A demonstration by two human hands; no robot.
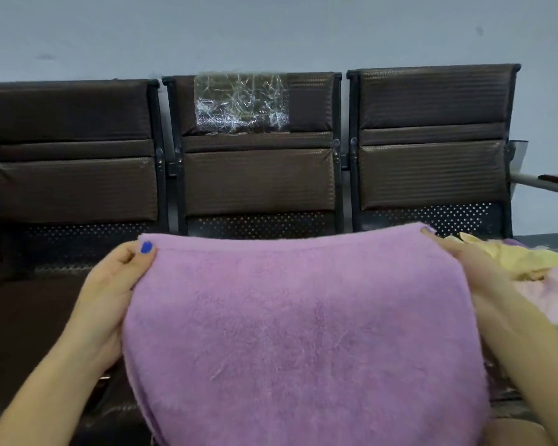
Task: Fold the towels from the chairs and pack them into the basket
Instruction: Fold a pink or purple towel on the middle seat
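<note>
Towel in hand: a purple towel (303, 317), fluffy, held up and spread wide in front of the middle chair (258, 175), its top edge level and its lower part hanging out of view.
Left grip: the left hand (110, 291) pinches the towel's upper left corner, thumb with a blue nail on the front, fingers curled behind the cloth.
Right grip: the right hand (484, 272) grips the upper right corner, fingertips just over the top edge, the rest of the hand along the towel's side.
Other towels: a yellow towel (509, 255) lies crumpled on a pink and green cloth (551, 294) on the right chair (432, 140).
Chairs: three dark brown seats joined in a row against a pale wall (271, 30); the left chair (71, 149) bare.
Middle backrest: a patch of crinkled clear tape (242, 103) near the top.
</note>
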